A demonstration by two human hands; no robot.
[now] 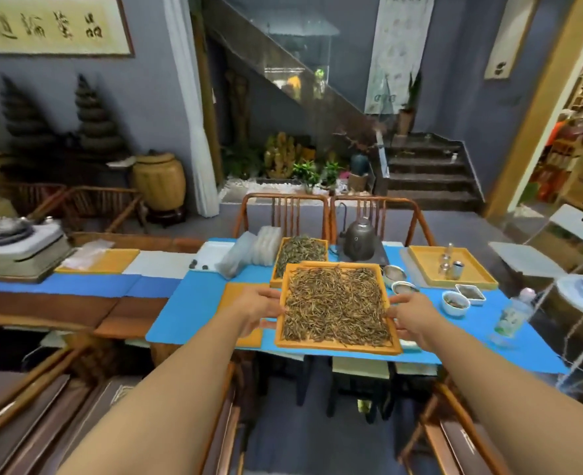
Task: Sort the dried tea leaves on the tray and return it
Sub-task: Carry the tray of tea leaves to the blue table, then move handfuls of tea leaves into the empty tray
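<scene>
View: from the head, looking forward and down along two bare forearms reaching over a worktop (194, 313) covered in blue mats.
Tray: a wooden tray (338, 347) held between both hands, over the near part of the worktop; its far edge overlaps a second tray behind it. Whether its base touches the mat cannot be told.
Tea leaves: dried tea leaves (336, 305), brown and thin, spread across the whole tray in a loose layer.
Left hand: the left hand (260, 305) grips the tray's left rim, fingers curled at the edge.
Right hand: the right hand (411, 320) grips the tray's right rim, thumb on top of the edge.
Second tray: another tray of leaves (300, 252), greener in colour, lying just behind the held one.
Kettle: a dark metal kettle (360, 240) on a base, right of the second tray.
Right side: a tray with small metal cups (454, 269), two small white dishes (456, 303) holding leaves, and a plastic bottle (512, 317).
Behind: two wooden chairs (283, 210) at the far side of the worktop, then a staircase (427, 173).
</scene>
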